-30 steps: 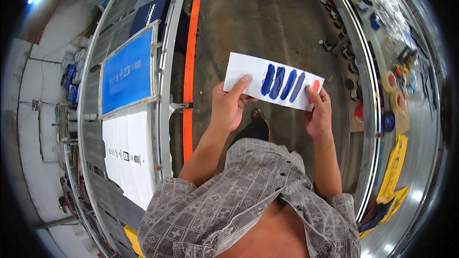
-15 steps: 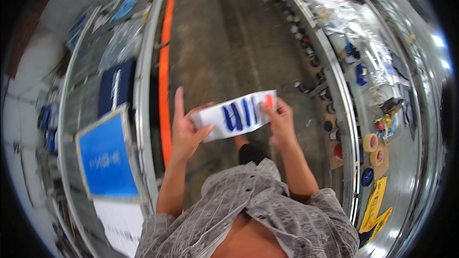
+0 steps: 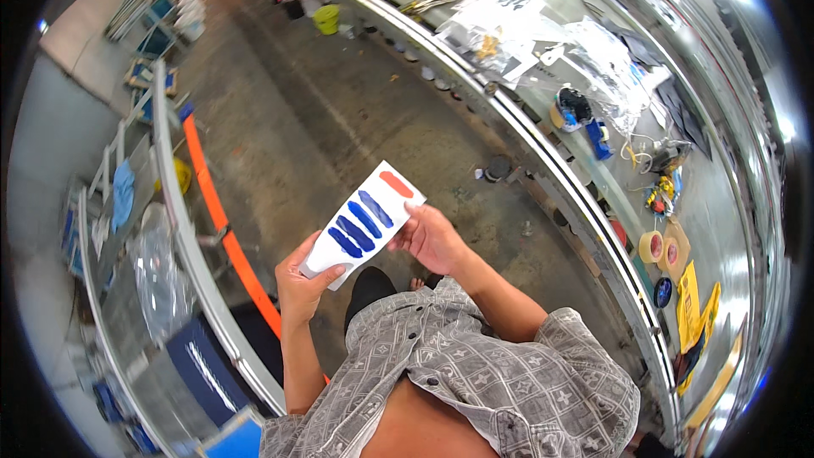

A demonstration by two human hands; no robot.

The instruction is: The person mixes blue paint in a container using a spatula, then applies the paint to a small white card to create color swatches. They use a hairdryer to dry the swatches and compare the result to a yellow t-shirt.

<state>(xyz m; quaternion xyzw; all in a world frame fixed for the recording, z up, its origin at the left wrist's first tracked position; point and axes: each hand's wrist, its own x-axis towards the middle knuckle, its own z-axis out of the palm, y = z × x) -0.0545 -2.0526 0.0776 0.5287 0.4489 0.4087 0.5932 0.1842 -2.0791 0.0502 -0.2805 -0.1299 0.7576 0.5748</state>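
A white paper card [image 3: 376, 191] is held up in front of me, tilted with its far end to the right. Several thick dark blue paint strokes cross it, and one orange-red stroke marks the far end. My left hand [image 3: 303, 280] grips the near left end, thumb on top and fingers underneath. At the right edge, beside the orange-red stroke, my right hand [image 3: 431, 237] has its fingers closed on the card, partly hidden by it.
On the right, a long metal-edged table carries plastic sheets [image 3: 593, 59], tape rolls [image 3: 651, 246] and yellow packets [image 3: 688, 305]. Jars stand below its edge. An orange rail [image 3: 212, 195] runs along the left table, where a dark blue panel [image 3: 203, 369] lies. A yellow-green bucket [image 3: 326, 19] stands farther off.
My view has turned, with the left table sliding lower. The card has swung from nearly level to a steep slant, and my right hand has shifted down and left along its edge.
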